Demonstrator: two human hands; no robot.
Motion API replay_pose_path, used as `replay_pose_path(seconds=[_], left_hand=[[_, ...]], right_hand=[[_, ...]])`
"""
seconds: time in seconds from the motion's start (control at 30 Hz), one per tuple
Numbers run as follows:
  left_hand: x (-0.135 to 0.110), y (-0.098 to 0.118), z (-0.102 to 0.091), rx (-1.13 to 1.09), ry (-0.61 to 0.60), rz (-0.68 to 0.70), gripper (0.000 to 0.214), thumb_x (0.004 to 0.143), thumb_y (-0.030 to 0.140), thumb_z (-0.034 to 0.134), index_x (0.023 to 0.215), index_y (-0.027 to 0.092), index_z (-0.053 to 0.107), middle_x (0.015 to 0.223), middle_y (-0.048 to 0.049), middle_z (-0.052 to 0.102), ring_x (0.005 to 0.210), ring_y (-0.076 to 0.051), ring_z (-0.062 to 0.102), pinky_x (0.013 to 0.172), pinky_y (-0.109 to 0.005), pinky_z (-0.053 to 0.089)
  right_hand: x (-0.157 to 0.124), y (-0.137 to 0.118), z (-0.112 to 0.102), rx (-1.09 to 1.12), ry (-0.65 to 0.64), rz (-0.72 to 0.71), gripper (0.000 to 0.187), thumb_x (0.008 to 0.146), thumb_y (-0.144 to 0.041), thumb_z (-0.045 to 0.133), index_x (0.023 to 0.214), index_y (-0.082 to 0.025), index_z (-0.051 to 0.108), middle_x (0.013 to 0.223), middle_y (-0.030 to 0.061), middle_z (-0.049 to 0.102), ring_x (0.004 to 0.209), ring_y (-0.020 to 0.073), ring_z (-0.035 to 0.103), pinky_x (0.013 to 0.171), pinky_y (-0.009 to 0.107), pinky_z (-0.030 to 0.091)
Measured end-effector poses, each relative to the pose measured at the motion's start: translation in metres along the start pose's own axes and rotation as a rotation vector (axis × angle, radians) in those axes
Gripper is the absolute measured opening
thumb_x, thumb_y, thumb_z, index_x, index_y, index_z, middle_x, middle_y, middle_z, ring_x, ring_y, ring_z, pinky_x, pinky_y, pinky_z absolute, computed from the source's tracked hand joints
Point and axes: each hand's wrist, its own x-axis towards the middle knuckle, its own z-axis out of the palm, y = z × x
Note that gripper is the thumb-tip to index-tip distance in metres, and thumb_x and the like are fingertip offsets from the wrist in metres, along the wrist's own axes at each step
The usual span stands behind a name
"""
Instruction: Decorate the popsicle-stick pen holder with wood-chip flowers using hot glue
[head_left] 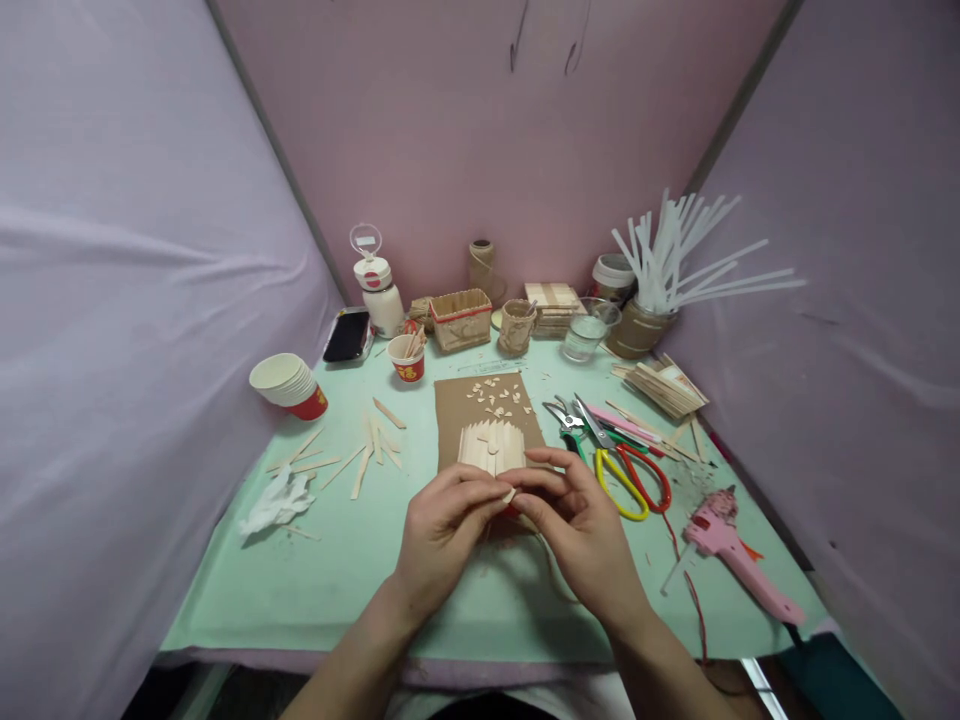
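My left hand (446, 520) and my right hand (574, 525) meet at the near edge of a brown board (452, 415). Their fingertips pinch a small pale wood chip (509, 495) between them. Just beyond the fingers, a panel of pale craft sticks (510, 440) with jagged tops lies on the board, a rounded stick piece across its middle. Farther up the board are several small wood chips (495, 395). Something red shows under my fingers, mostly hidden. A thin brown cord hangs below my right hand.
On the right lie scissors (622, 480), pruning shears (566, 420) and a pink glue gun (739, 570). Cut sticks (367, 455), crumpled tissue (277, 502) and stacked paper cups (289, 385) are left. Behind stand a basket (461, 325), water bowl (585, 335) and glue sticks (664, 260).
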Motion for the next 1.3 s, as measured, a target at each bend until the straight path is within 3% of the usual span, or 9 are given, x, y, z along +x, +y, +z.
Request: replay_pose_path(seconds=[0.43, 0.83, 1.0, 1.13, 1.2, 1.3], left_hand=[[-0.005, 0.001, 0.002, 0.041, -0.015, -0.099, 0.013, 0.083, 0.017, 0.063, 0.092, 0.024, 0.070, 0.085, -0.0001, 0.070, 0.078, -0.011, 0.064, 0.071, -0.021, 0.050], [-0.009, -0.002, 0.007, 0.027, -0.009, -0.089, 0.014, 0.083, 0.017, 0.063, 0.094, 0.023, 0.069, 0.087, -0.0014, 0.069, 0.080, -0.012, 0.064, 0.072, -0.022, 0.051], [-0.010, -0.004, 0.007, 0.007, 0.011, -0.120, 0.013, 0.081, 0.017, 0.065, 0.092, 0.022, 0.069, 0.085, -0.0013, 0.068, 0.078, -0.012, 0.064, 0.071, -0.023, 0.051], [-0.009, -0.008, 0.000, 0.016, 0.080, -0.112, 0.016, 0.079, 0.016, 0.067, 0.093, 0.023, 0.069, 0.088, -0.0012, 0.067, 0.081, -0.013, 0.062, 0.073, -0.023, 0.051], [-0.007, -0.010, -0.005, 0.014, 0.146, -0.101, 0.016, 0.076, 0.016, 0.069, 0.091, 0.023, 0.069, 0.087, -0.0009, 0.066, 0.081, -0.013, 0.062, 0.071, -0.022, 0.051], [0.000, -0.015, -0.011, -0.039, 0.250, -0.157, 0.014, 0.073, 0.017, 0.070, 0.087, 0.022, 0.071, 0.088, -0.0014, 0.066, 0.081, -0.014, 0.062, 0.069, -0.023, 0.052]], right_hand=[[-0.001, 0.001, -0.002, 0.003, 0.000, 0.040, 0.039, 0.080, -0.028, 0.069, 0.112, -0.026, 0.046, 0.095, 0.0018, 0.072, 0.087, 0.0164, 0.066, 0.077, 0.030, 0.051], [-0.001, 0.003, -0.003, 0.049, 0.015, 0.089, 0.041, 0.077, -0.030, 0.071, 0.110, -0.026, 0.046, 0.092, 0.0017, 0.071, 0.079, 0.0167, 0.065, 0.068, 0.029, 0.053], [-0.005, -0.005, -0.007, -0.022, 0.032, 0.035, 0.037, 0.079, -0.032, 0.069, 0.108, -0.025, 0.048, 0.091, 0.0022, 0.071, 0.083, 0.0170, 0.066, 0.073, 0.030, 0.054], [-0.021, -0.016, -0.046, -0.335, 0.166, -0.066, 0.026, 0.083, -0.034, 0.063, 0.105, -0.025, 0.054, 0.098, 0.0040, 0.069, 0.090, 0.0180, 0.065, 0.080, 0.032, 0.052], [-0.035, -0.020, -0.081, -0.615, 0.297, -0.081, 0.022, 0.084, -0.037, 0.060, 0.101, -0.025, 0.058, 0.104, 0.0058, 0.067, 0.093, 0.0200, 0.064, 0.083, 0.034, 0.050], [-0.061, -0.015, -0.139, -1.063, 0.511, 0.029, 0.031, 0.083, -0.043, 0.055, 0.106, -0.022, 0.059, 0.107, 0.0102, 0.065, 0.089, 0.0247, 0.063, 0.080, 0.040, 0.049]])
